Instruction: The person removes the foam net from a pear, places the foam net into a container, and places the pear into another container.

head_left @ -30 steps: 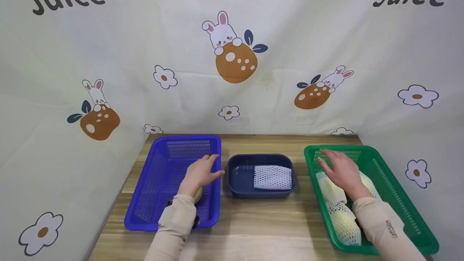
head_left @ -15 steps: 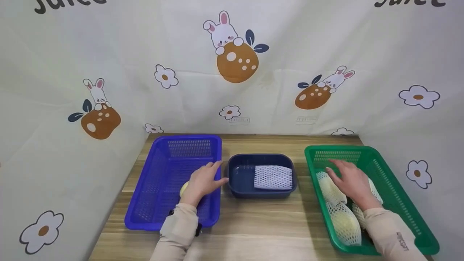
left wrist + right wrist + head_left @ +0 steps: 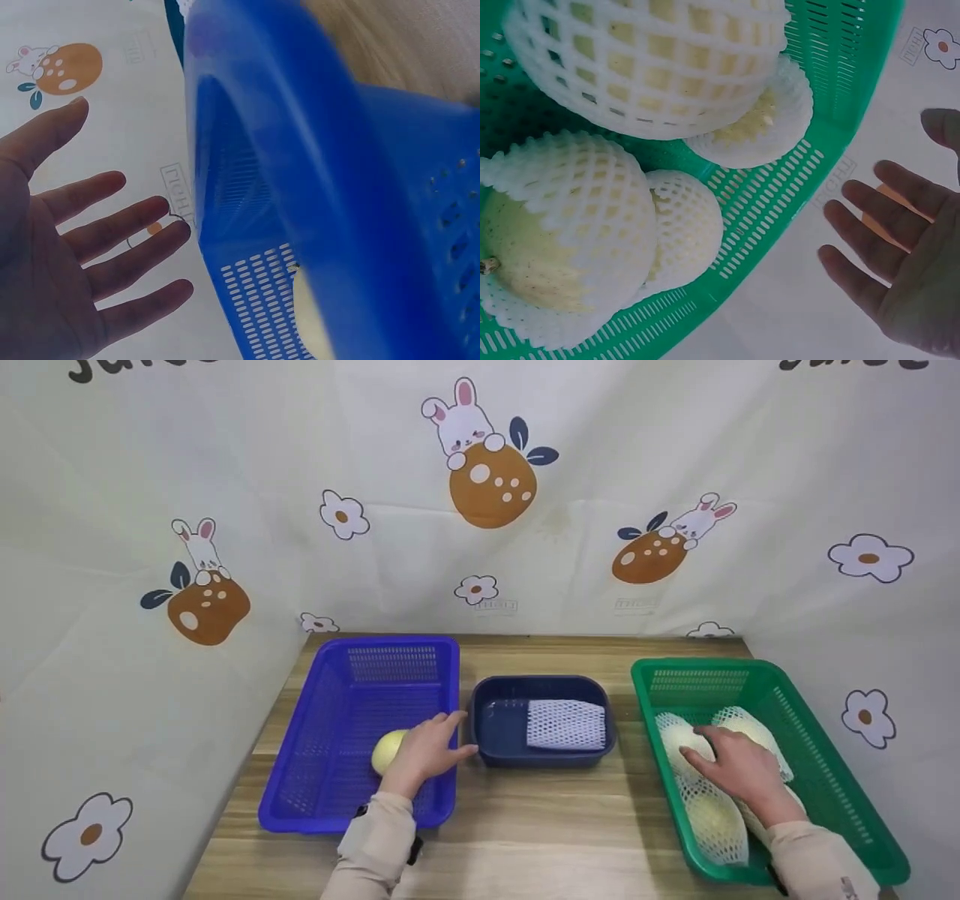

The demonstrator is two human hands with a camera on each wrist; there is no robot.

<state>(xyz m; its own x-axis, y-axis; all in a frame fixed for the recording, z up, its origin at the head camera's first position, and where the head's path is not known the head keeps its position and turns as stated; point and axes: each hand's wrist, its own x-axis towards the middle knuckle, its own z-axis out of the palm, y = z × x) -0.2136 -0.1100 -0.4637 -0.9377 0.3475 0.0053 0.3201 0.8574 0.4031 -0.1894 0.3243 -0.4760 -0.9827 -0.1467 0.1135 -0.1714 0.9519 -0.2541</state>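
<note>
My left hand (image 3: 429, 748) hovers over the right side of a blue plastic basket (image 3: 330, 742), fingers loosely spread and holding nothing. Partly covered by that hand, a bare pale yellow round fruit (image 3: 385, 751) lies in the basket. On the right, a green basket (image 3: 814, 757) contains several pale yellow fruits (image 3: 607, 225) in white foam nets. Above them is my right hand (image 3: 746, 772), its fingers relaxed and apart from the fruits in the right wrist view. Between the baskets, a flattened white foam net (image 3: 566, 725) lies in the right half of a dark blue tub (image 3: 499, 731).
Both baskets and the tub stand on a wood-grain table (image 3: 540, 832). A pale cloth backdrop (image 3: 570, 555) printed with rabbits and flowers encloses the back and sides. A narrow gap separates the tub from the blue basket; a wider one lies before the green basket.
Both hands have drawn back toward the person and slightly right. More of the bare fruit in the blue basket and of the netted fruits now shows.
</note>
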